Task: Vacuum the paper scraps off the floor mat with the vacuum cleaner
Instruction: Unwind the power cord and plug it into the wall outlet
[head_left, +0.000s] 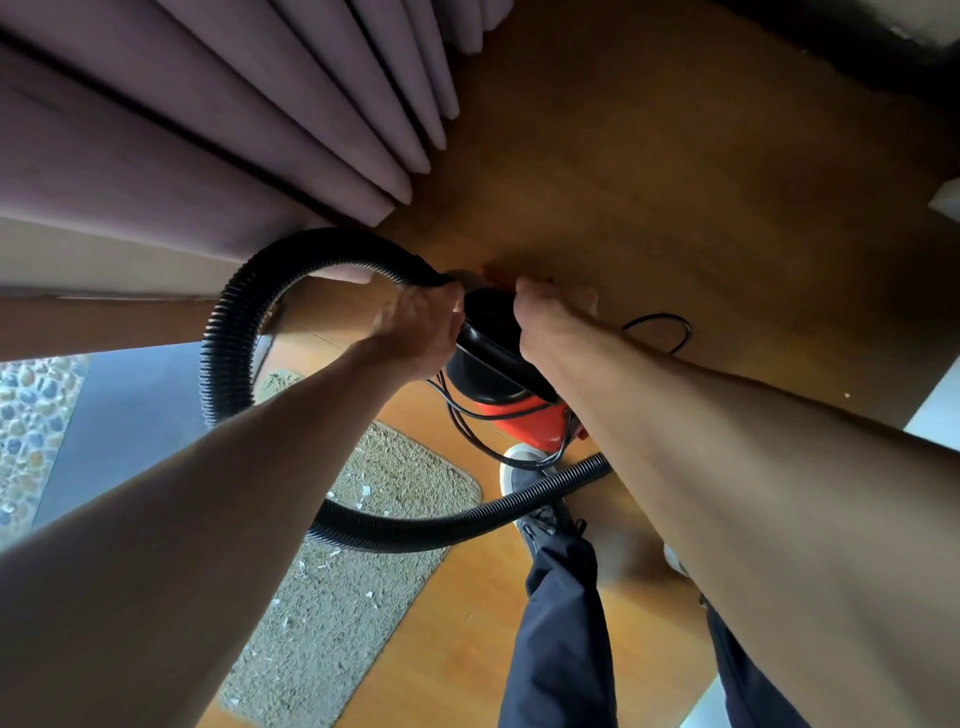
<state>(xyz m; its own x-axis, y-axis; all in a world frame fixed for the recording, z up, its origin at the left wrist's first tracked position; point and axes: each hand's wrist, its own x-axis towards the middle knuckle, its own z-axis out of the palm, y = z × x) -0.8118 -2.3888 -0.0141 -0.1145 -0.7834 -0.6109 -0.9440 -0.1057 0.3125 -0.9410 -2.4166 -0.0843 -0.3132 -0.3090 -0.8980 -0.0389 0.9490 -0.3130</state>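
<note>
left hand: curled tight round the end of the hose, right at the black lid of the vacuum cleaner
right hand: fingers curled over the lid's far edge; exact hold hidden
vacuum cleaner: on the wood floor, just beside the far corner of the floor mat
paper scraps: scattered on the mat, not yet picked up
step: looks like sorting the hose at the canister
do well: steady the canister with the right hand, work the hose square, keep the power cord loops clear
</note>
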